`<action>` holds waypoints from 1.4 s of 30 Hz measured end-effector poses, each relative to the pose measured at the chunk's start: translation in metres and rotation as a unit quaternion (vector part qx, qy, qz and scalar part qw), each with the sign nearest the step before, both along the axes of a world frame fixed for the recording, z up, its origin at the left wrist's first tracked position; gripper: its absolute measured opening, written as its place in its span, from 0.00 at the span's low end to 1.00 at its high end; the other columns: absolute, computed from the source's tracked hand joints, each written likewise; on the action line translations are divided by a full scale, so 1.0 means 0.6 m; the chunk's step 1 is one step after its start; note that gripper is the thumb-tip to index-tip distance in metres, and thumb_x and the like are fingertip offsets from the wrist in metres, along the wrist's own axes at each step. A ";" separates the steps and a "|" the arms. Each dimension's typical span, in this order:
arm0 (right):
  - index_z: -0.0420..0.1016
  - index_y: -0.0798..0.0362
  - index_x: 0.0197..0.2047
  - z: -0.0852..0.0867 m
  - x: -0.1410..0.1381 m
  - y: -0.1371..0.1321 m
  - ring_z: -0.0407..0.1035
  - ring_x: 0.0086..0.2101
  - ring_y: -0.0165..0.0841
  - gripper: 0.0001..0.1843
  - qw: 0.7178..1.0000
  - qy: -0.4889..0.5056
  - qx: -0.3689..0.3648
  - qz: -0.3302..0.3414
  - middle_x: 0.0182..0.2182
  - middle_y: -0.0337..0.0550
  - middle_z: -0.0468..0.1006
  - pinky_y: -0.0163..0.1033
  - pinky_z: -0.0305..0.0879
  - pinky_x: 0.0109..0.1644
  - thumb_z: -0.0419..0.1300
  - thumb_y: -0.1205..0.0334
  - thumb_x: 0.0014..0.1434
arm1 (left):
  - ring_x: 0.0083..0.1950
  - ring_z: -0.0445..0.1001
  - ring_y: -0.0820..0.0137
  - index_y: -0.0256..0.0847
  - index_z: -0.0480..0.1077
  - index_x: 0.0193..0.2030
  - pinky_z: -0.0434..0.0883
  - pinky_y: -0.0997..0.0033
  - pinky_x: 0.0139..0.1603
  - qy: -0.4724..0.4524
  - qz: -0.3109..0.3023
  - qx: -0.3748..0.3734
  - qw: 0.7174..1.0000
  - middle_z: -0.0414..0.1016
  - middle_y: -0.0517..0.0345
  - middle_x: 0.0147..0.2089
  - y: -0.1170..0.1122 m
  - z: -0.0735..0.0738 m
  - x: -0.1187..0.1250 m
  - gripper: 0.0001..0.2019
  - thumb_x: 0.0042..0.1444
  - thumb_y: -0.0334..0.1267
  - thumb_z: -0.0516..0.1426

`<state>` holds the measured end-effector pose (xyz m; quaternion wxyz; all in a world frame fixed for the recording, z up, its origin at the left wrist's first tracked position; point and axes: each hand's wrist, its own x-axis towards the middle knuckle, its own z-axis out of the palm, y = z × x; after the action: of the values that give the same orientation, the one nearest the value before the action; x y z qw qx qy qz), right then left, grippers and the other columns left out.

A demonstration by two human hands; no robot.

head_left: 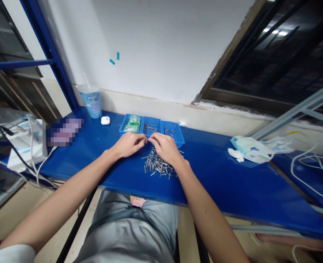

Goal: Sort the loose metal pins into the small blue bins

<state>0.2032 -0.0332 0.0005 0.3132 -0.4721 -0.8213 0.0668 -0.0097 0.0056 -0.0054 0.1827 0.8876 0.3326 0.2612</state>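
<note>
My left hand (131, 144) and my right hand (164, 147) meet fingertip to fingertip above the blue table (202, 164). Pinched between them is a small metal fastener (147, 139), mostly covered by the fingers. Under my right hand lies a loose pile of thin silver metal fasteners (158, 165), too small to tell whether screws or rivets. Just beyond my hands stand three blue bins side by side. The left bin (122, 126) holds small green-and-clear packets (133, 123). Some fasteners lie in the middle bin (159, 122) and a few in the right bin (180, 138).
At the back left are a patterned cup with a straw (92, 102) and a white earbud case (105, 120). Power strips (26, 148) with cables sit at the far left. A tissue pack (253, 149) lies at right. Wall and window rise behind the table.
</note>
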 end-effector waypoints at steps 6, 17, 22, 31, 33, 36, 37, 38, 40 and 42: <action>0.74 0.48 0.46 0.001 -0.001 -0.001 0.75 0.37 0.37 0.07 1.000 0.006 0.001 -0.008 0.38 0.43 0.83 0.40 0.62 0.42 0.54 0.59 0.73 | 0.29 0.72 0.69 0.39 0.76 0.40 0.63 0.70 0.35 -0.004 -0.001 -0.002 1.000 0.78 0.57 0.30 -0.001 0.000 0.001 0.13 0.68 0.40 0.51; 0.73 0.48 0.46 -0.004 0.003 0.002 0.75 0.36 0.37 0.06 1.000 0.004 -0.009 0.000 0.36 0.41 0.82 0.39 0.61 0.40 0.57 0.58 0.72 | 0.29 0.72 0.69 0.39 0.75 0.40 0.63 0.71 0.35 0.006 0.000 -0.008 1.000 0.78 0.57 0.30 -0.002 0.001 0.001 0.14 0.68 0.41 0.50; 0.75 0.48 0.44 -0.003 0.002 0.002 0.75 0.35 0.37 0.07 1.000 -0.015 -0.006 -0.003 0.35 0.41 0.83 0.39 0.60 0.40 0.56 0.60 0.72 | 0.30 0.72 0.69 0.39 0.76 0.40 0.63 0.70 0.36 0.008 0.003 -0.002 1.000 0.78 0.56 0.30 -0.003 0.003 0.002 0.14 0.68 0.41 0.50; 0.77 0.50 0.40 0.001 0.000 0.002 0.73 0.31 0.35 0.12 0.999 -0.043 -0.014 -0.014 0.30 0.40 0.81 0.37 0.56 0.38 0.55 0.59 0.74 | 0.30 0.73 0.69 0.39 0.76 0.41 0.64 0.71 0.36 0.008 0.001 0.003 1.000 0.79 0.56 0.31 -0.004 0.004 0.002 0.15 0.69 0.41 0.49; 0.77 0.50 0.36 0.000 0.000 0.003 0.73 0.31 0.35 0.15 0.998 -0.053 -0.014 -0.026 0.29 0.41 0.80 0.37 0.55 0.37 0.54 0.58 0.74 | 0.30 0.73 0.69 0.39 0.76 0.42 0.64 0.71 0.36 0.006 0.000 0.002 1.000 0.79 0.56 0.31 -0.005 0.004 0.002 0.15 0.69 0.41 0.49; 0.78 0.50 0.38 -0.001 0.002 0.004 0.74 0.33 0.35 0.15 0.999 -0.039 0.006 -0.020 0.31 0.41 0.81 0.37 0.58 0.38 0.54 0.58 0.74 | 0.30 0.73 0.69 0.39 0.77 0.46 0.64 0.72 0.36 0.001 0.004 -0.001 1.000 0.79 0.56 0.30 -0.004 0.001 0.002 0.16 0.70 0.42 0.50; 0.78 0.50 0.40 -0.001 0.003 0.004 0.75 0.34 0.35 0.13 0.999 -0.027 0.021 -0.013 0.34 0.42 0.82 0.37 0.59 0.39 0.54 0.58 0.74 | 0.30 0.73 0.69 0.38 0.77 0.47 0.63 0.72 0.36 -0.004 0.007 -0.003 1.000 0.78 0.57 0.30 -0.004 0.000 0.002 0.16 0.71 0.43 0.50; 0.78 0.50 0.42 -0.001 0.004 0.003 0.75 0.37 0.35 0.12 0.999 -0.013 0.039 -0.004 0.37 0.43 0.82 0.37 0.61 0.41 0.54 0.59 0.74 | 0.30 0.73 0.69 0.38 0.77 0.49 0.63 0.72 0.36 -0.009 0.009 -0.005 1.000 0.78 0.57 0.30 -0.003 -0.001 0.002 0.16 0.71 0.44 0.51; 0.78 0.50 0.44 0.002 0.004 0.000 0.75 0.40 0.35 0.12 0.996 0.019 0.091 -0.003 0.41 0.45 0.82 0.38 0.64 0.43 0.53 0.60 0.74 | 0.29 0.72 0.70 0.38 0.77 0.51 0.62 0.71 0.35 -0.015 0.013 -0.008 1.000 0.78 0.58 0.29 -0.002 -0.001 0.002 0.17 0.71 0.45 0.51; 0.78 0.50 0.45 0.004 0.004 -0.005 0.75 0.39 0.35 0.13 0.983 0.065 0.169 -0.037 0.40 0.46 0.81 0.39 0.66 0.44 0.52 0.59 0.75 | 0.28 0.70 0.71 0.38 0.78 0.48 0.61 0.71 0.34 -0.001 0.008 -0.015 1.000 0.77 0.59 0.28 -0.002 0.001 0.001 0.16 0.70 0.46 0.53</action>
<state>0.2057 -0.0361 0.0029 0.4434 -0.4371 -0.7806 -0.0541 -0.0093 0.0044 -0.0049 0.1947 0.8818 0.3430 0.2587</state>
